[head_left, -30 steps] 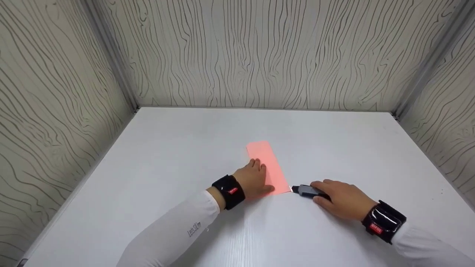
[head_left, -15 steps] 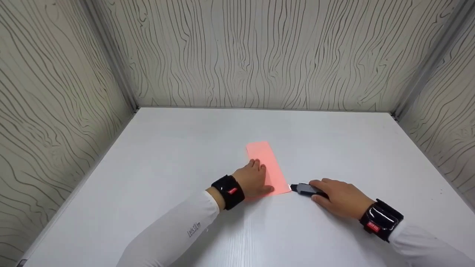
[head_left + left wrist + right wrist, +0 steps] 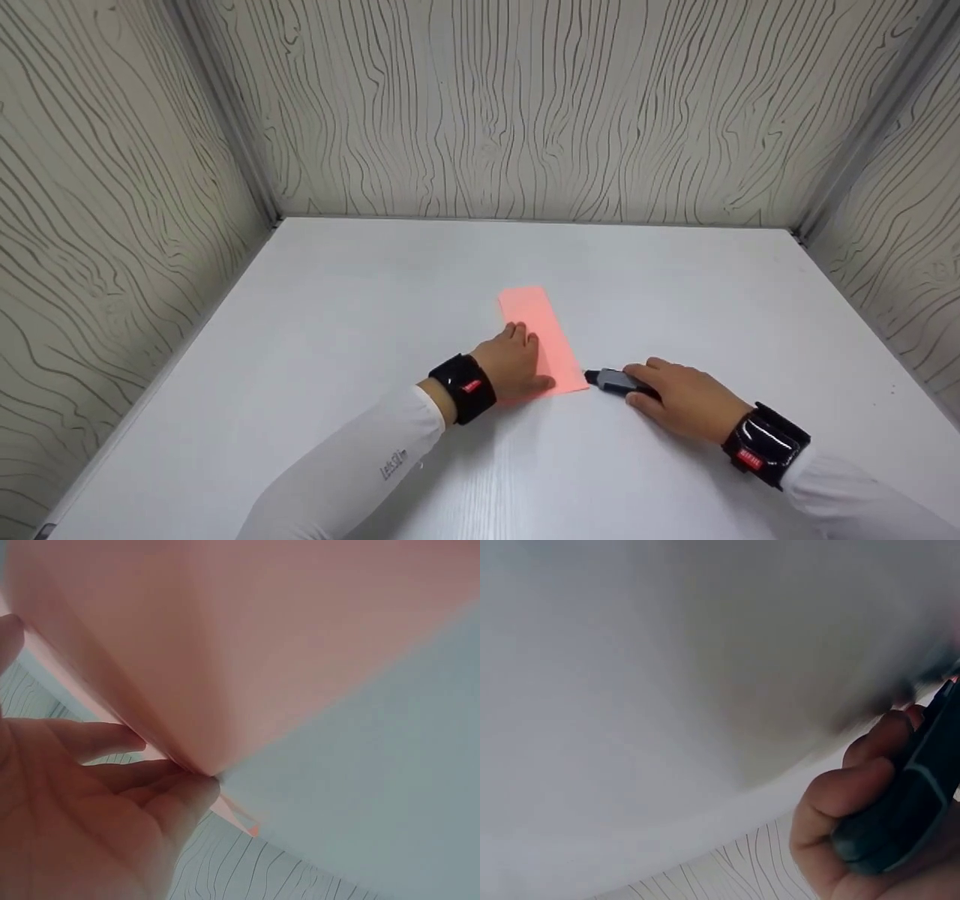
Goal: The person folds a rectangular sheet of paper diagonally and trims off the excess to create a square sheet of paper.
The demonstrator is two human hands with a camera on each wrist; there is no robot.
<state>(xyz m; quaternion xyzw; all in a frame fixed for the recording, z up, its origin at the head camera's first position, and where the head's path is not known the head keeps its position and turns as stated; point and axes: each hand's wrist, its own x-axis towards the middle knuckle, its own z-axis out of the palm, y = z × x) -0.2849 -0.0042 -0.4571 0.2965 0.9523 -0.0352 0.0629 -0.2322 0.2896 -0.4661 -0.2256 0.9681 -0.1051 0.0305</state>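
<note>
From where I stand, with the rear panel (image 3: 480, 112) as twelve o'clock, a pale left panel (image 3: 97, 225) with dark wood-grain lines runs along the nine o'clock side of the white bench (image 3: 360, 300). A white left sleeve (image 3: 345, 465) with small dark lettering comes in from about seven o'clock and ends at a black left wristband (image 3: 459, 389) bearing a red tag. Beyond it the left hand (image 3: 511, 364) rests on a pink sheet of paper (image 3: 553, 345), its fingers stretched and grasping nothing, the thumb set apart and lying over the near part; its own wrist view shows several fingertips touching the paper.

That paper lies on the bench just right of the middle, longer than wide, slanting from about eleven o'clock at its far end to five at its near corner. Beside that corner sits the front end of a grey-and-black utility knife (image 3: 619, 382), pointing towards nine to ten o'clock; I can't tell whether the tip touches the paper. The right hand (image 3: 690, 397) has its fingers wrapped around the knife's handle, as its wrist view shows up close. Farther right come a glossy black right wristband (image 3: 766, 446), also red-tagged, and a white right sleeve (image 3: 862, 495) reaching in from four o'clock.
</note>
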